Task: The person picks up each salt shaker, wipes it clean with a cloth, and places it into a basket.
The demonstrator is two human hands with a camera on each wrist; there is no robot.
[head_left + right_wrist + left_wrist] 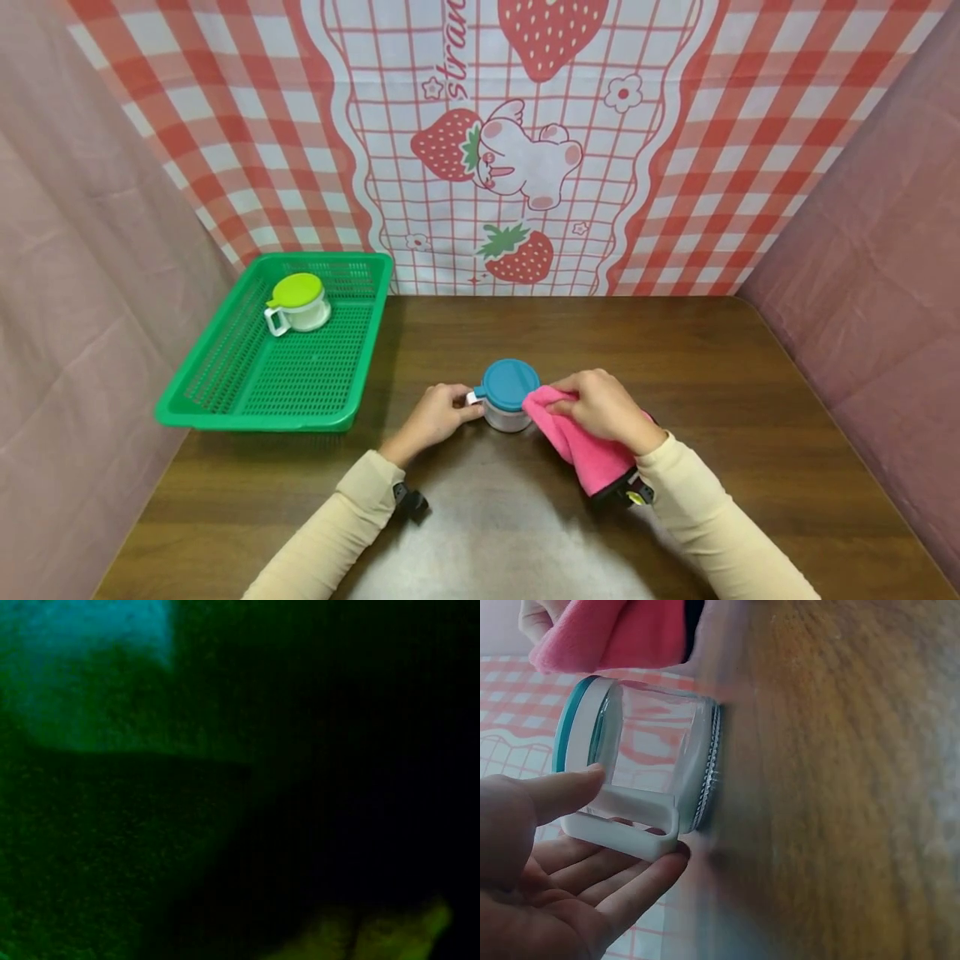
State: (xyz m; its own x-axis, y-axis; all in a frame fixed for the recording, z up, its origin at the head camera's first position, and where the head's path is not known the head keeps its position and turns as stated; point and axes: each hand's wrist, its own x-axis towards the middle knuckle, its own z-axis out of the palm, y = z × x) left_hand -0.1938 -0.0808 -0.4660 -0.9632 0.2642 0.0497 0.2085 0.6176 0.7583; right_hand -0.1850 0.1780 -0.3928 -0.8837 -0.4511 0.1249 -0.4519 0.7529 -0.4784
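Observation:
A clear glass seasoning jar (506, 419) with a blue lid (510, 383) and a white handle (630, 838) stands upright on the table. My left hand (433, 419) holds that handle, its thumb on one side and its fingers on the other in the left wrist view. At the lid's right edge, my right hand (606, 408) grips a pink cloth (588, 458), whose folded tip overlaps the lid. Most of the cloth hangs down below the right hand. The right wrist view is almost black, with little recognisable in it.
At the back left sits a green plastic basket (255, 422) with a similar jar (298, 292) inside, its lid lime green. The brown wooden table (675, 342) ends at a red checked cloth backdrop (697, 217), with pinkish curtains on both sides.

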